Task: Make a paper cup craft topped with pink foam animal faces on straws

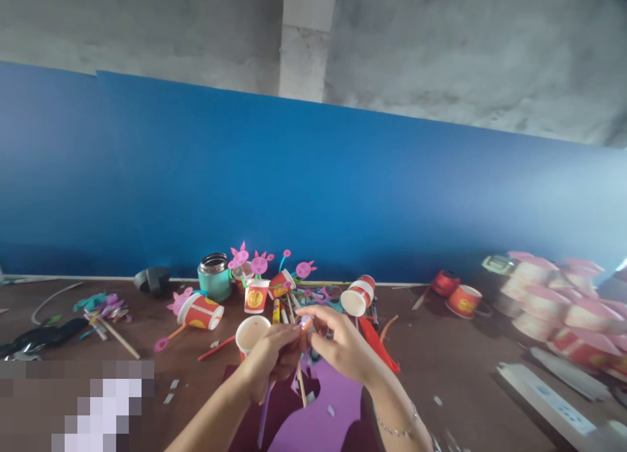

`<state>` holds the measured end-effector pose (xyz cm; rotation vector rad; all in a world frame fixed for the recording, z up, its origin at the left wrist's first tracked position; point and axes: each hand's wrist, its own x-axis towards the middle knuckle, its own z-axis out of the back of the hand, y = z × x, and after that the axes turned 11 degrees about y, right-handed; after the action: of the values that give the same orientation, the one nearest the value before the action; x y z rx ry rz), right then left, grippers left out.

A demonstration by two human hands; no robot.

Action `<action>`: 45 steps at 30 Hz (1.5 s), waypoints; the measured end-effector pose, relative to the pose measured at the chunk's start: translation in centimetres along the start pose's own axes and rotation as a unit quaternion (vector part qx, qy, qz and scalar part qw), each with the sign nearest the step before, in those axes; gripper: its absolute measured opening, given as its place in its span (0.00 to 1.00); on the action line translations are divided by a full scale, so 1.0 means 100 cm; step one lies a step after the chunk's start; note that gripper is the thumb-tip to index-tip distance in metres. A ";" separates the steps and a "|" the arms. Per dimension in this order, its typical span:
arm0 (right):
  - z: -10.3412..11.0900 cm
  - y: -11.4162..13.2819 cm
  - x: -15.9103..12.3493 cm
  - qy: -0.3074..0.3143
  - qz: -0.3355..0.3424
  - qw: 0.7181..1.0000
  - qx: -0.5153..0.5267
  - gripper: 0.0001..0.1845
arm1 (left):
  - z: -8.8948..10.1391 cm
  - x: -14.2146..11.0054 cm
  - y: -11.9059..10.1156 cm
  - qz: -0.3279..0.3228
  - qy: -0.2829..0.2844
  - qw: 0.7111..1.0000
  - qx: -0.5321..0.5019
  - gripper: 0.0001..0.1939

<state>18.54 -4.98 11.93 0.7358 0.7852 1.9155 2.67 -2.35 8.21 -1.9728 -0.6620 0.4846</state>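
Note:
Above a purple sheet (337,400), my left hand (277,357) and my right hand (337,341) meet, fingertips together. My left hand is closed, and a thin purple strip (264,416) hangs down from under it. The fingers of my right hand pinch at a small pale purple piece (305,322); whether it belongs to the strip I cannot tell. A thin wooden stick (301,385) shows just below the hands. To the left of them stands an open paper cup (253,333), partly hidden by my left hand.
Red paper cups (255,296) with pink pig-like cutouts (259,262) stand at the back, near a teal jar (214,282). Another cup (358,296) lies tipped over. Stacked cups (568,302) and a power strip (548,400) are at right. A blue panel (313,191) stands behind.

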 end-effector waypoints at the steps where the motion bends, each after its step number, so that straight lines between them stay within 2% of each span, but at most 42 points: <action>1: 0.000 0.001 0.000 0.007 0.005 1.000 0.024 0.21 | 0.001 -0.001 -0.002 0.017 0.010 1.000 -0.016 0.16; 4: -0.001 0.006 0.000 0.028 0.015 0.995 0.090 0.18 | 0.000 -0.003 -0.008 0.081 0.037 0.995 -0.051 0.15; 6: -0.002 0.007 0.000 0.025 0.012 0.995 0.093 0.16 | -0.002 -0.003 -0.010 0.097 0.045 0.993 -0.041 0.15; 8: -0.002 0.006 0.000 -0.001 0.005 0.998 0.060 0.13 | -0.007 -0.003 -0.011 0.052 0.012 0.998 0.016 0.14; 10: -0.002 0.004 0.000 -0.031 -0.003 0.999 0.020 0.11 | -0.011 -0.004 -0.009 -0.041 -0.067 0.988 0.133 0.09; 11: -0.002 0.003 0.001 -0.045 -0.007 0.999 0.002 0.11 | -0.013 -0.004 -0.007 -0.090 -0.113 0.967 0.209 0.10; 13: -0.002 0.001 0.001 -0.072 -0.015 0.997 -0.031 0.12 | -0.014 -0.004 -0.003 -0.166 -0.186 0.898 0.362 0.18; 15: -0.003 0.000 0.001 -0.096 -0.017 0.993 -0.060 0.13 | -0.014 -0.004 0.002 -0.196 -0.216 0.830 0.476 0.20; 16: -0.004 0.000 0.001 -0.104 -0.014 0.992 -0.071 0.14 | -0.013 -0.004 0.005 -0.202 -0.219 0.805 0.513 0.19; 18: -0.006 0.000 0.001 -0.115 -0.007 0.990 -0.087 0.16 | -0.011 -0.003 0.010 -0.217 -0.216 0.769 0.561 0.17; 21: -0.008 0.004 0.000 -0.119 -0.003 0.987 -0.105 0.20 | -0.009 -0.001 0.015 -0.247 -0.212 0.737 0.593 0.16; 26: -0.008 0.012 -0.004 -0.098 0.023 0.988 -0.120 0.25 | -0.008 0.000 0.016 -0.244 -0.238 0.720 0.604 0.16; 30: -0.010 0.018 -0.007 -0.088 0.032 0.989 -0.117 0.23 | -0.006 -0.002 0.016 -0.225 -0.253 0.712 0.615 0.15; 33: -0.012 0.023 -0.008 -0.088 0.030 0.989 -0.111 0.21 | -0.006 -0.002 0.016 -0.210 -0.261 0.712 0.617 0.14; 38: -0.013 0.026 -0.009 -0.106 0.020 0.983 -0.150 0.19 | -0.009 -0.003 0.012 -0.167 -0.318 0.715 0.599 0.12; 42: -0.013 0.028 -0.011 -0.105 0.036 0.975 -0.193 0.24 | -0.009 -0.003 0.009 -0.171 -0.334 0.721 0.583 0.11; 45: -0.013 0.032 -0.012 -0.093 0.035 0.974 -0.203 0.23 | -0.007 -0.002 0.006 -0.176 -0.331 0.729 0.573 0.11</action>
<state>16.44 -7.57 13.35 0.6793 0.2389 1.9519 3.04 -3.19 7.95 -0.4359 -0.8396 1.0541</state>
